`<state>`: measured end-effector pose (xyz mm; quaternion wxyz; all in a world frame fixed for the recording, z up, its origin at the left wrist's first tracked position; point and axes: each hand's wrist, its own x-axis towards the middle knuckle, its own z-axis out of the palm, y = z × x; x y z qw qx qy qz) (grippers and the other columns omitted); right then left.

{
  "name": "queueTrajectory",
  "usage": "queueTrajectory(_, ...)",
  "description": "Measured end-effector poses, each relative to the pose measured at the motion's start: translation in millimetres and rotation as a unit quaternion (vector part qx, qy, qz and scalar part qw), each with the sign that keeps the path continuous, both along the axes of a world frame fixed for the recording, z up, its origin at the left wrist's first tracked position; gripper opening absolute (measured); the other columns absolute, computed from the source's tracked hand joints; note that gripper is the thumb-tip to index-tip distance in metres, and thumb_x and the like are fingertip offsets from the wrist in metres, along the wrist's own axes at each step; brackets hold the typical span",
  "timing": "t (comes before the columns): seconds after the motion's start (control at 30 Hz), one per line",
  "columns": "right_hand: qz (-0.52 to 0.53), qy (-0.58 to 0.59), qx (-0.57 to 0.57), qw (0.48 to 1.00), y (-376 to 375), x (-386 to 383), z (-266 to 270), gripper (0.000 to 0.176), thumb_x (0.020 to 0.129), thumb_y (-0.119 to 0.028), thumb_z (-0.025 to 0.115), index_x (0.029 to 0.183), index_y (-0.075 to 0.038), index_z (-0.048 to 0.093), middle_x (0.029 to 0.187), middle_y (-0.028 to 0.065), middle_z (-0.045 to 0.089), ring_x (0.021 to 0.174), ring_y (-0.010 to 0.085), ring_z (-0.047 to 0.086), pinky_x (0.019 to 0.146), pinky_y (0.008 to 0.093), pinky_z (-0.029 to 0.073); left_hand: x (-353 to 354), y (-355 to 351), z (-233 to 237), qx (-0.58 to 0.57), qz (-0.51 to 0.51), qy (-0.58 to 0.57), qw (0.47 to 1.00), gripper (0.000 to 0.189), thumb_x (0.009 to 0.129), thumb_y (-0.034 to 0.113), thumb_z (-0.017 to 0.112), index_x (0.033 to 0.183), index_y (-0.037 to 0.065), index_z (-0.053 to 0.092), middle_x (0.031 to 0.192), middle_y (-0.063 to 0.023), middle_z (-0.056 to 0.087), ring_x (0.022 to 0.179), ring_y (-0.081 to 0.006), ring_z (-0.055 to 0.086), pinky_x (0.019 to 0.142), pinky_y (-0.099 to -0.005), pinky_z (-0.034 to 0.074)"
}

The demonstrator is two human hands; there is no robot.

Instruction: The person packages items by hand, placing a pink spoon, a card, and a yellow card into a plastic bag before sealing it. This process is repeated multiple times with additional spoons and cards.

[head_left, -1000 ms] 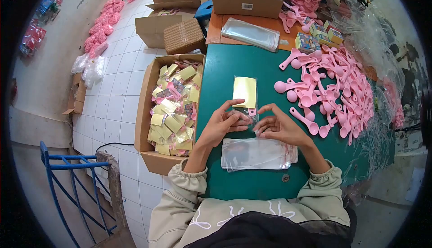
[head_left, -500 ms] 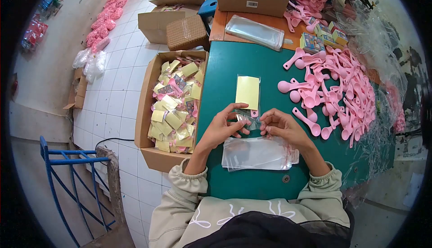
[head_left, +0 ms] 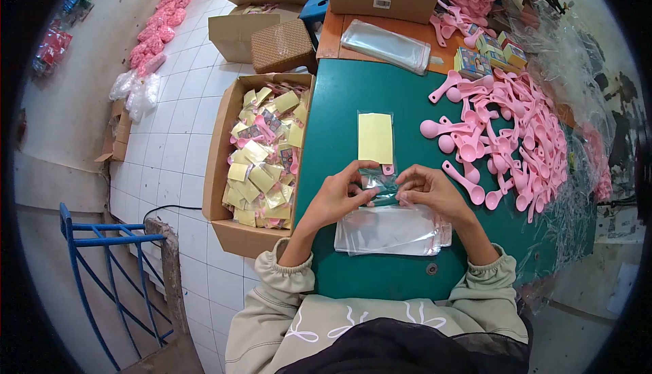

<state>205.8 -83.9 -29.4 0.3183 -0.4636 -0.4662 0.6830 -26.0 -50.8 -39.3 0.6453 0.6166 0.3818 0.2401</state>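
Both our hands work at the near end of a clear plastic bag.
On the green table (head_left: 343, 102), between the open carton (head_left: 214, 191) of packed bags at left and the pink scoops (head_left: 526, 129) at right, our left hand (head_left: 341, 192) curls half open, touching the film; we cannot tell whether it pinches. Our right hand (head_left: 432, 194), a little apart, pinches the bag (head_left: 384, 187) at its near right edge. Inside lies a yellow card (head_left: 375, 138).

White tiled floor (head_left: 185, 113), pale scuffed wall (head_left: 61, 123), green-topped table (head_left: 339, 96), blue metal frame (head_left: 115, 242).
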Motion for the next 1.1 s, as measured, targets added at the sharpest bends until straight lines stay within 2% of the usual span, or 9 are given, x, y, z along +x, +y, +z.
queueTrajectory(0.27, -0.012, -0.028, -0.008, 1.0, -0.8, -4.8, 2.4, 0.025, 0.078, -0.006, 0.069, 0.098, 0.0, 0.055, 0.077, 0.0043, 0.061, 0.071, 0.0083, 0.059, 0.062, 0.0202, 0.046, -0.4, -1.2, 2.7, 0.016, -0.022, 0.027, 0.999, 0.043, 0.086, 0.01, 0.063, 0.126, 0.005, 0.046, 0.083, -0.0043, 0.061, 0.072, -0.0065, 0.058, 0.06, -0.0208, 0.047)
queueTrajectory(0.57, -0.027, -0.067, 0.004, 0.997, -2.3, -9.6, 2.1, 0.026, 0.077, -0.011, 0.072, 0.095, -0.001, 0.055, 0.071, 0.0014, 0.058, 0.061, 0.0053, 0.052, 0.055, 0.0195, 0.041, -2.2, -1.0, -0.5, -0.022, -0.037, -0.02, 0.999, 0.041, 0.088, 0.004, 0.057, 0.127, 0.003, 0.043, 0.086, -0.0065, 0.062, 0.082, -0.0101, 0.062, 0.07, -0.0234, 0.051)
queueTrajectory(0.77, -0.047, -0.116, 0.028, 0.992, -4.8, -14.5, -2.2, 0.029, 0.074, -0.014, 0.075, 0.091, -0.001, 0.055, 0.067, 0.0009, 0.057, 0.06, 0.0048, 0.052, 0.052, 0.0201, 0.04, -2.5, -1.6, -3.5, -0.034, -0.039, -0.043, 0.998, 0.039, 0.089, 0.003, 0.055, 0.126, 0.002, 0.043, 0.086, -0.0075, 0.062, 0.083, -0.0119, 0.063, 0.073, -0.0245, 0.052)
queueTrajectory(1.1, -0.073, -0.2, 0.1, 0.972, -7.8, -21.3, -6.1, 0.033, 0.069, -0.014, 0.077, 0.089, -0.002, 0.054, 0.065, -0.0001, 0.055, 0.058, 0.0045, 0.05, 0.053, 0.0206, 0.04, 0.7, -5.1, -10.0, -0.04, -0.017, -0.035, 0.998, 0.016, 0.092, 0.008, 0.052, 0.106, -0.001, 0.05, 0.086, -0.0071, 0.064, 0.082, -0.0104, 0.062, 0.069, -0.0239, 0.051)
